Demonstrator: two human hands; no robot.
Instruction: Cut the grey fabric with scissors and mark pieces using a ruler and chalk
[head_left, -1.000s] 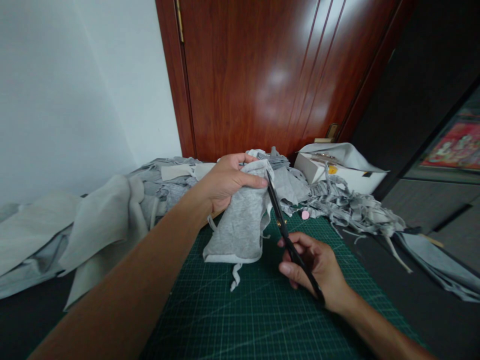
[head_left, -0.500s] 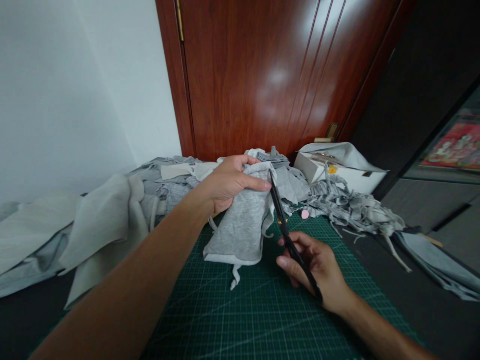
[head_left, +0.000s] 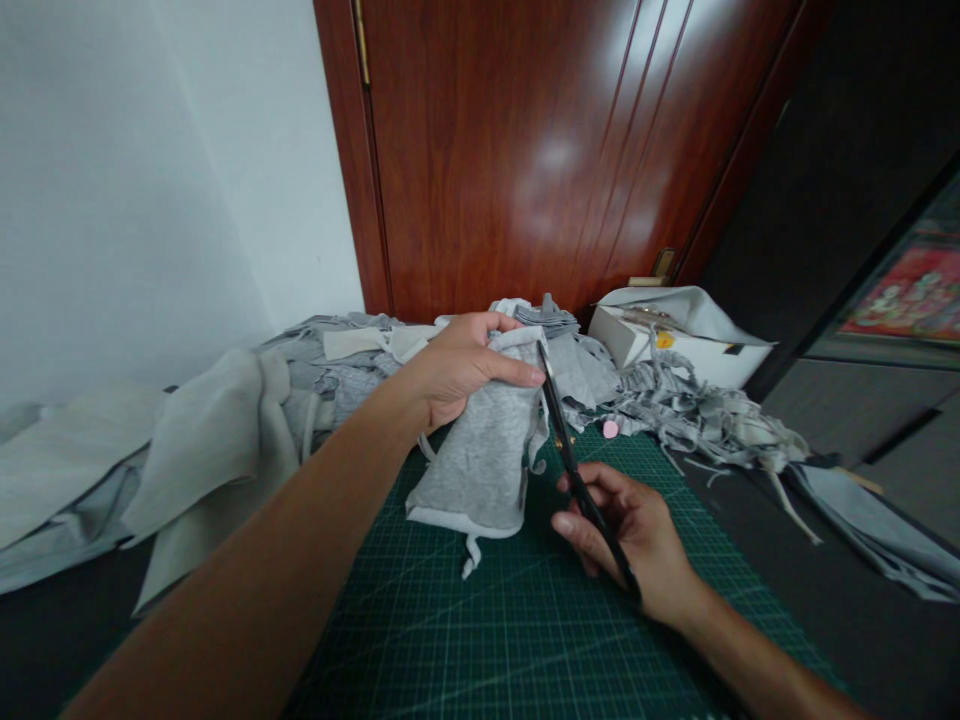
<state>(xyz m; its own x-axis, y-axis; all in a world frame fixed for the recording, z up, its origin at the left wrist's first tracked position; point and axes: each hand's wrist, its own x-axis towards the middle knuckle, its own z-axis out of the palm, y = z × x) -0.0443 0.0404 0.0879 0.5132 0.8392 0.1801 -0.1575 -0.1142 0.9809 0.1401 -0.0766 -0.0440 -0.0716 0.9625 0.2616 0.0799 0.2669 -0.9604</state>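
Observation:
A grey cloth piece with pale edges hangs over the green cutting mat, a twisted strip dangling from its lower edge. My left hand pinches the cloth at its top, thumb in front. Black scissors are in my right hand, its fingers around the handles. Their blades point up and away from me and meet the cloth's top right edge, just right of my left thumb. A thin curled strip hangs along the cloth's right side.
Heaps of grey and off-white cloth lie on the left and behind my left hand. At the back right stands a white box, with tangled grey strips before it. A small pink disc rests near the mat's back edge.
The scissor blades look closer together at the cloth's top right edge. My hands have stayed almost in place, and the curled strip at the cloth's right side has shifted slightly.

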